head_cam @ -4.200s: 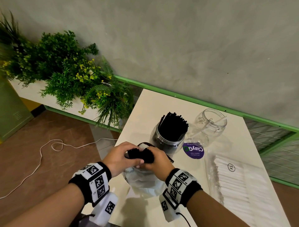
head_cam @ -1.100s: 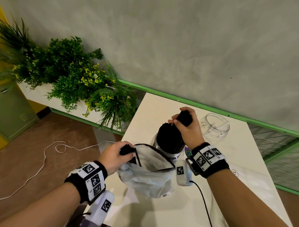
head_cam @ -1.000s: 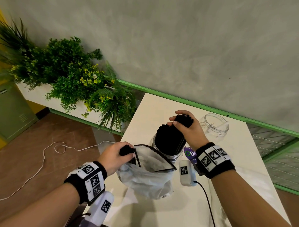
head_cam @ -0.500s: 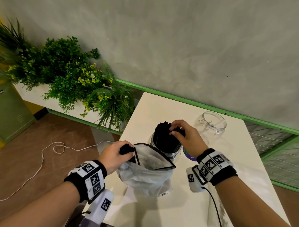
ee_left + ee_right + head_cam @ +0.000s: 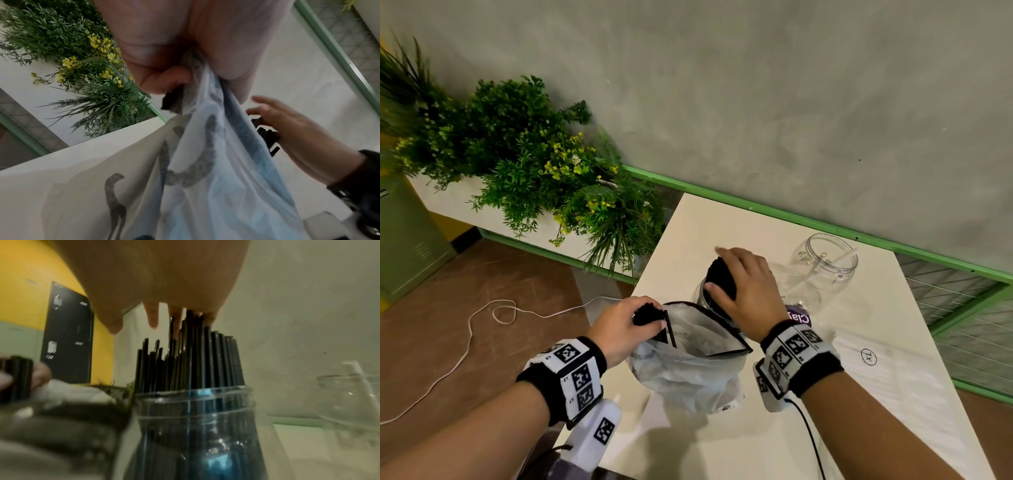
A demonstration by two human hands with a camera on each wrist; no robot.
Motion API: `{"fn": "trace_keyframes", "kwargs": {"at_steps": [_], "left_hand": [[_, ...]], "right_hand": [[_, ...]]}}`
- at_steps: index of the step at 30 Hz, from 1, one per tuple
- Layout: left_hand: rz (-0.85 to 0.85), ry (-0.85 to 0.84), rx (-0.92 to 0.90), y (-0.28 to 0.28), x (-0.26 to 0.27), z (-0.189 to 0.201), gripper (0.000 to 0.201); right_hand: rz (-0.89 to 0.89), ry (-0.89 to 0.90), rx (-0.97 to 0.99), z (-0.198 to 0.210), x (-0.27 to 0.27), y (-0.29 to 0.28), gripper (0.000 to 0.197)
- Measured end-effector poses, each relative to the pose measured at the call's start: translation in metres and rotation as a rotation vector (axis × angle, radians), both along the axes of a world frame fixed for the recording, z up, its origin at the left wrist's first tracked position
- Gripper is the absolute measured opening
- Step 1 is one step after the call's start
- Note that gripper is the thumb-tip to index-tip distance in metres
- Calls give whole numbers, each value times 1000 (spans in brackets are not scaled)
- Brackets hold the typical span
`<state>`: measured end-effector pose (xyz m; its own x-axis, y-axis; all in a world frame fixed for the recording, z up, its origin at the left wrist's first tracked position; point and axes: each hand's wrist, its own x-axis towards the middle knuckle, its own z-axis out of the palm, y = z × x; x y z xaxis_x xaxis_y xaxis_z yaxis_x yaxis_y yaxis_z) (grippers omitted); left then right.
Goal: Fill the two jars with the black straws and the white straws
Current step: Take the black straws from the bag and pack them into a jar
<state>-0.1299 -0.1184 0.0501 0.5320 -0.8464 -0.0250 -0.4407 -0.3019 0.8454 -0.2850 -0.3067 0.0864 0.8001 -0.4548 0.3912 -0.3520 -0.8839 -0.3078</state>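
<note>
We press the right hand [image 5: 748,291] flat on light, stiff black straws [image 5: 191,356]; left hand [image 5: 619,329] pinches bag [image 5: 688,370] rim and a bundle.

Our left hand [image 5: 624,325] low, near our body, fingers curled tight, fist clenched round what it holds; thumb [image 5: 164,81] folded across front. Our right hand [image 5: 748,291] reaches further forward, palm down, fingers [image 5: 153,316] straight and spread, tips pointing down. Both forearms angle in from bottom edge; marker-patterned bands wrap both wrists. Hands apart, not touching.
</note>
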Motion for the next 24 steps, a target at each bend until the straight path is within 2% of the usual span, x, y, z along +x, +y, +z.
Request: {"fn": "trace_keyframes", "kwargs": {"at_steps": [2,3,7,9,11,15,19,22,24], "left_hand": [[0,10,-4,0,0,0,14],[-1,9,-6,0,-1,0,13],[4,11,-3,2,-2,2,18],[8,33,-20,4,-1,1,13],[14,42,-32,5,0,0,13],[17,48,-33,4,0,-1,21],[20,31,-22,4,1,-2,12],[22,26,-20,4,2,-2,13],[23,32,-19,4,3,-2,14]], "right_hand": [[-52,132,-97,-9,9,-1,41],[-50,117,-111,-12,12,-3,35],[24,-64,-68,-9,7,-16,37],[26,-167,-61,-4,-1,-20,32],[57,-193,-83,-7,-10,-23,30],[174,-31,-188,-28,-28,-26,39],[142,132,-235,-36,-37,-28,50],[137,245,-297,-30,-35,-32,51],[113,282,-269,-20,-30,-34,60]]}}
